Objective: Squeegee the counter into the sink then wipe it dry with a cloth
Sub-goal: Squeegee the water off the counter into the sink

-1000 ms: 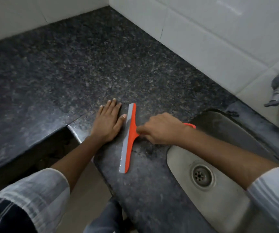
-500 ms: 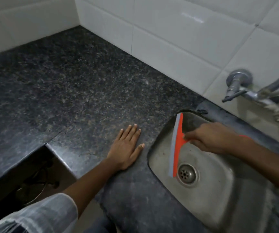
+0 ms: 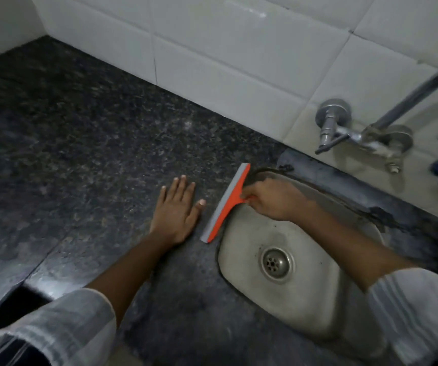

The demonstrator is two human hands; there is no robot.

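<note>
The orange squeegee (image 3: 225,203) is gripped by its handle in the closed right hand (image 3: 274,199), its blade laid along the sink (image 3: 318,307) rim's left edge; the left hand (image 3: 177,211) is pressed flat, fingers spread, on the dark counter (image 3: 80,154) just beside it; open granite is left beyond.

My left hand (image 3: 177,212) lies flat on the dark speckled desk (image 3: 86,154), palm down, just beside the sink's left rim; my right hand (image 3: 275,199) reaches over the steel sink (image 3: 305,313), fingers (image 3: 248,195) wrapped round the handle of the orange squeegee (image 3: 225,204); its grey blade runs along the desk edge at the sink's rim; a metal tap (image 3: 344,133) juts from the white tiled wall (image 3: 225,48).
</note>
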